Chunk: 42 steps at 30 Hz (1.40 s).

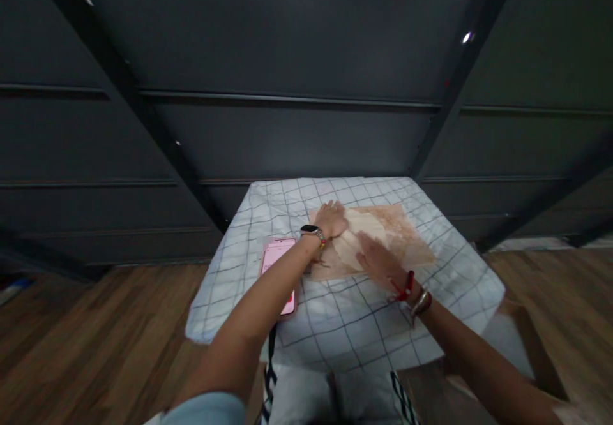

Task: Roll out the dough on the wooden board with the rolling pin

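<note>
A thin pinkish-tan sheet [416, 241] with a mottled pattern lies flat on the cloth-covered table. On its middle rests a pale cream piece with a rounded edge [366, 222]; I cannot make out its material. My left hand [332, 219] presses down at the left side of this piece, palm down with fingers stretched out. Across the cream piece's near edge lies my right hand [379, 260], flat, its fingers extended and slightly blurred. Neither hand grips anything. Beside my left forearm is a pink-framed phone [276, 258] with its screen lit, partly hidden by the arm.
A white cloth with a dark grid [335, 307] covers the small table. Dark metal panels with beams [297, 134] rise directly behind it. At the lower right, beneath the table edge, stands an open cardboard box [531, 342]. Wooden flooring [143, 323] surrounds the table.
</note>
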Available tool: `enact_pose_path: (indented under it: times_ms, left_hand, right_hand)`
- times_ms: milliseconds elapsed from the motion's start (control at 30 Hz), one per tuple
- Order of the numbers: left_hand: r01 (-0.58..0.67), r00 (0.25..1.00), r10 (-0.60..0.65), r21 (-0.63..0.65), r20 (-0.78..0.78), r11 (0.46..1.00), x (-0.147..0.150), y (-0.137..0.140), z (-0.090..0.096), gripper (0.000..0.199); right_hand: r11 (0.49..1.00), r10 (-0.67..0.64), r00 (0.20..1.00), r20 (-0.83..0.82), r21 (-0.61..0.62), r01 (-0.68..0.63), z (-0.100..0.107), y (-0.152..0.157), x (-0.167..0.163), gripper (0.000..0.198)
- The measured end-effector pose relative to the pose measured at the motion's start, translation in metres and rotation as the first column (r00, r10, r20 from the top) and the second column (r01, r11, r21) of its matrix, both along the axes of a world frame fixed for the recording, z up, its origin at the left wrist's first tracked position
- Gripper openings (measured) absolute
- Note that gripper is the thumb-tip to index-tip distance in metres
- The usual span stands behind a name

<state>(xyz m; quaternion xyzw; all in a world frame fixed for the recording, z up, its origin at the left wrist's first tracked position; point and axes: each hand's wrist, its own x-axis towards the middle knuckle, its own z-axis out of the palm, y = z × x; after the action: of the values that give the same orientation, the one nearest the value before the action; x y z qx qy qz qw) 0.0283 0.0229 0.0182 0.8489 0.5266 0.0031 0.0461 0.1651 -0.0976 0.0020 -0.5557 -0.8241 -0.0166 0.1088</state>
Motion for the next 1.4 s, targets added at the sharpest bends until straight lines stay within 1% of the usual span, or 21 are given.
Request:
enact_pose_path:
  times_ms: [100, 167, 233, 300, 367, 433, 567, 633, 767, 833, 1000, 1067, 1133, 1233, 1400]
  left_hand:
    - [-0.007, 0.999, 0.008, -0.016, 0.039, 1.000, -0.019, -0.006, -0.005, 0.054]
    - [-0.013, 0.999, 0.014, -0.025, 0.049, 1.000, -0.021, -0.006, -0.005, 0.054]
    - [-0.041, 0.998, 0.043, -0.027, 0.056, 0.999, -0.012, -0.004, -0.003, 0.053]
    - [-0.089, 0.993, 0.091, -0.030, 0.072, 0.996, 0.002, -0.001, 0.000, 0.052]
    - [-0.127, 0.987, 0.129, -0.028, 0.091, 0.991, 0.011, -0.002, 0.001, 0.053]
    - [-0.135, 0.985, 0.136, -0.023, 0.102, 0.991, 0.007, -0.007, -0.001, 0.054]
    - [-0.132, 0.983, 0.134, -0.019, 0.123, 0.991, -0.014, -0.019, -0.006, 0.057]
    - [-0.134, 0.983, 0.137, -0.038, 0.119, 0.990, -0.015, -0.019, -0.006, 0.058]
    - [-0.165, 0.980, 0.168, -0.041, 0.111, 0.986, 0.002, -0.016, 0.000, 0.057]
    - [-0.170, 0.978, 0.172, -0.026, 0.120, 0.985, 0.005, -0.016, 0.000, 0.057]
    - [-0.156, 0.978, 0.158, -0.025, 0.135, 0.987, -0.013, -0.022, -0.006, 0.057]
    - [-0.155, 0.979, 0.157, -0.030, 0.128, 0.987, -0.013, -0.021, -0.006, 0.057]
    - [-0.172, 0.978, 0.173, -0.019, 0.120, 0.985, -0.007, -0.020, -0.005, 0.055]
    - [-0.191, 0.974, 0.187, 0.014, 0.129, 0.982, -0.001, -0.023, -0.002, 0.053]
    - [-0.187, 0.973, 0.180, 0.034, 0.147, 0.982, -0.020, -0.034, -0.008, 0.055]
  right_hand:
    - [0.996, 0.040, 0.999, 0.029, 0.080, -0.043, -0.003, -0.014, -0.019, 0.052]
    - [0.993, 0.059, 0.998, 0.018, 0.102, -0.061, -0.004, -0.017, -0.021, 0.051]
    - [0.996, 0.044, 0.999, -0.016, 0.072, -0.043, -0.005, -0.011, -0.013, 0.048]
    - [1.000, 0.001, 0.999, -0.048, 0.027, 0.000, -0.005, -0.003, -0.002, 0.047]
    - [1.000, -0.025, 0.998, -0.056, 0.017, 0.026, -0.006, 0.000, 0.002, 0.047]
    - [0.999, -0.002, 0.999, -0.038, 0.052, 0.004, -0.007, -0.006, -0.006, 0.049]
    - [0.988, 0.015, 1.000, -0.005, 0.151, -0.014, -0.008, -0.023, -0.032, 0.053]
    - [0.991, 0.023, 1.000, -0.007, 0.135, -0.022, -0.008, -0.023, -0.032, 0.053]
    - [1.000, -0.011, 0.999, -0.030, 0.018, 0.012, -0.007, -0.012, -0.013, 0.050]
    - [0.999, -0.040, 0.999, -0.029, 0.011, 0.040, -0.006, -0.012, -0.012, 0.049]
    - [0.992, -0.026, 1.000, -0.002, 0.124, 0.026, -0.006, -0.022, -0.031, 0.052]
    - [0.992, 0.009, 1.000, -0.015, 0.123, -0.007, -0.007, -0.021, -0.028, 0.050]
    - [0.996, 0.019, 0.999, -0.042, 0.093, -0.015, -0.009, -0.017, -0.020, 0.048]
    - [0.997, -0.021, 0.999, -0.044, 0.079, 0.025, -0.011, -0.016, -0.017, 0.048]
    - [0.981, -0.030, 0.999, 0.039, 0.192, 0.022, -0.011, -0.026, -0.039, 0.050]
